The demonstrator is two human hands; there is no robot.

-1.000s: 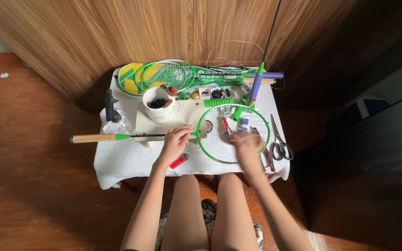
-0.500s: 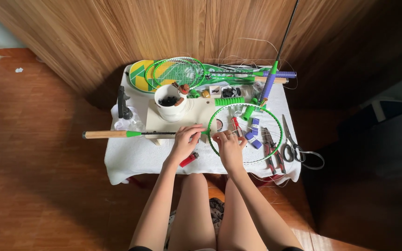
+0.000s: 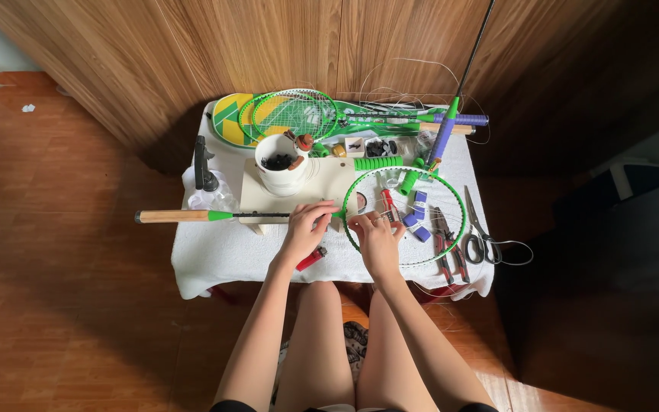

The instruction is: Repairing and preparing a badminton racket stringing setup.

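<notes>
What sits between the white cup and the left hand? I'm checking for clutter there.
In the head view, only the cream board and the racket's thin shaft lie between white cup and left hand.

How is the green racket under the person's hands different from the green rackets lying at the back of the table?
The racket under the hands has an open hoop with almost no strings, so tools show through it; the rackets at the back are fully strung. The front racket lies alone, handle to the left; the back rackets are stacked, handles to the right. The left hand and right hand touch only the front racket. All have green frames.
</notes>
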